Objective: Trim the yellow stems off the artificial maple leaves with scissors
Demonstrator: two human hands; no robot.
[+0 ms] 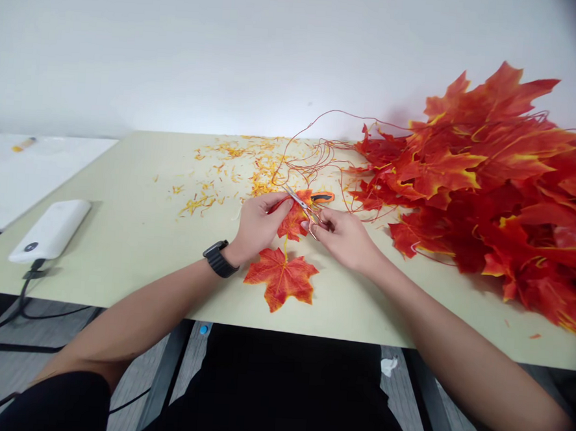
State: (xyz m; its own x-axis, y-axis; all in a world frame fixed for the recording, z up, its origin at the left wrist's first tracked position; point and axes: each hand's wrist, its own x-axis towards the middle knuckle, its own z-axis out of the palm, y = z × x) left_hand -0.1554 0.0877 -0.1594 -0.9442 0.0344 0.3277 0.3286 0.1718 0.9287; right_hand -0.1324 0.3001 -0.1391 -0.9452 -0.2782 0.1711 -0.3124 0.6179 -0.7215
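Over the pale table (135, 232), my left hand (259, 227) pinches a red maple leaf (294, 225) between its fingers, seemingly to steady it beside the blades, while my right hand's (348, 239) fingers clasp the scissors (297, 198) by their handles, a second leaf (283, 278) lying nearer me.

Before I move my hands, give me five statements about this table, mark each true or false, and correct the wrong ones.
1. The right hand holds small metal scissors. True.
2. The black wristwatch is on the right wrist. False: it is on the left one.
3. A black cable is plugged into the white, rounded plastic device. True.
4. The big heap of red-orange maple leaves is on the left side. False: it is on the right.
5. Small yellow and orange scraps are scattered beyond the hands. True.
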